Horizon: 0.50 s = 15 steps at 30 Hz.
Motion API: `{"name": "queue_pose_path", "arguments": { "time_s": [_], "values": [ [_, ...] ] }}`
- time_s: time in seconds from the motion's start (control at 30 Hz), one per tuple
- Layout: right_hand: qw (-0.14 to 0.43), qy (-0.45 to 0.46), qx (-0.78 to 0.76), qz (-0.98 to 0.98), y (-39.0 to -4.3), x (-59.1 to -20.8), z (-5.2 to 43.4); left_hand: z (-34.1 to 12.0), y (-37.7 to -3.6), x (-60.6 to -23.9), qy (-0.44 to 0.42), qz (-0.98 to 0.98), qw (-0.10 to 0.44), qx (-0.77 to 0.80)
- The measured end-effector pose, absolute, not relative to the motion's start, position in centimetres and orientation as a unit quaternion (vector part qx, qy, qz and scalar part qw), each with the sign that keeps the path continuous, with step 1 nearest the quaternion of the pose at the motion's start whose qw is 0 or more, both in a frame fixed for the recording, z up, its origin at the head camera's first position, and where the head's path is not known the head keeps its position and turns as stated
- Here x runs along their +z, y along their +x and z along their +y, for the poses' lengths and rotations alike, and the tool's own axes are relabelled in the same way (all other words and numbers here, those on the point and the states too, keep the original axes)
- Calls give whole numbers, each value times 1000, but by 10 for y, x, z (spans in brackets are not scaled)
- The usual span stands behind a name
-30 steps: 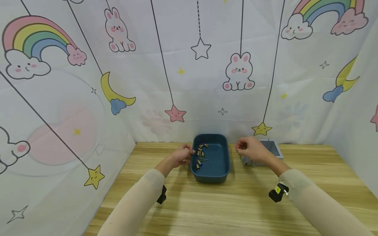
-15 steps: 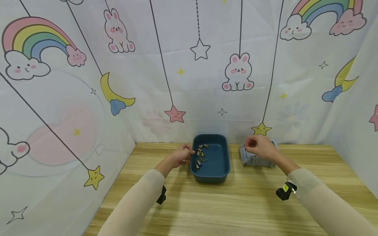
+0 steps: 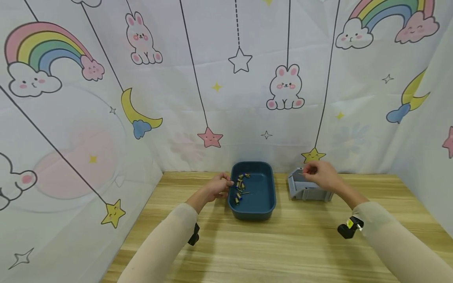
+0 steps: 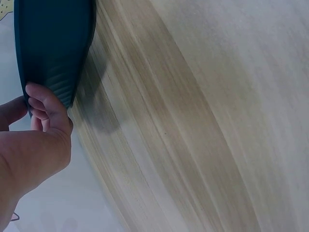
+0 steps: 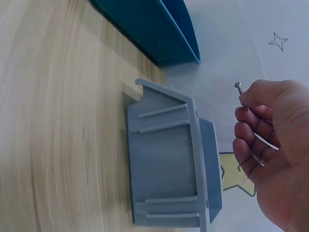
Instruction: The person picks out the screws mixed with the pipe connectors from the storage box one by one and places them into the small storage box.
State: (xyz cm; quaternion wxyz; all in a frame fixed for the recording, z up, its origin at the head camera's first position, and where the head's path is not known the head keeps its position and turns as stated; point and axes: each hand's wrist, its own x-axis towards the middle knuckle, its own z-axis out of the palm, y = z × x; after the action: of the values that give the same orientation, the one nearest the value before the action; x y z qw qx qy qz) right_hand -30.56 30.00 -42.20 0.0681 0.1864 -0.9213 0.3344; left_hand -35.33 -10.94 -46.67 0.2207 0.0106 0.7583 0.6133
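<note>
- Fingers of the right hand (image 5: 270,145) are curled and pinch a small thin metal screw (image 5: 240,93) between thumb and forefinger; its flat round head sticks out past the fingertips.
- In the head view the right hand (image 3: 320,175) is above the open top of a small grey plastic bin (image 3: 305,189), with the screw held over the bin's near-left corner and not touching it.
- The grey plastic bin (image 5: 169,164) stands on the light wooden table (image 3: 269,243), just right of a dark blue rectangular plastic tray (image 3: 253,190); the two are near each other but apart.
- The left hand (image 3: 217,185) grips the left rim of the dark blue tray, thumb and fingers curled round the edge; the left wrist view shows the fingers (image 4: 46,104) wrapped against the tray's ribbed outer wall (image 4: 53,43).
- Inside the tray, a loose heap of small brass-coloured and dark metal parts (image 3: 240,186) lies along its left side, close to the left hand.
- Both forearms wear pale beige sleeves (image 3: 166,243), each with a small black camera strapped at the wrist.
- A white cloth backdrop (image 3: 226,78) printed with rainbows, rabbits, moons and stars hangs behind and to both sides of the table.
</note>
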Motion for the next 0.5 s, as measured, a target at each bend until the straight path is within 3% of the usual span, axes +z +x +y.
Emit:
{"name": "queue_pose_path", "arguments": {
  "time_s": [0.5],
  "values": [
    [67, 153, 342, -925, -306, -422, 324, -109, -354, -468, 9, 763, 219, 608]
  ]
}}
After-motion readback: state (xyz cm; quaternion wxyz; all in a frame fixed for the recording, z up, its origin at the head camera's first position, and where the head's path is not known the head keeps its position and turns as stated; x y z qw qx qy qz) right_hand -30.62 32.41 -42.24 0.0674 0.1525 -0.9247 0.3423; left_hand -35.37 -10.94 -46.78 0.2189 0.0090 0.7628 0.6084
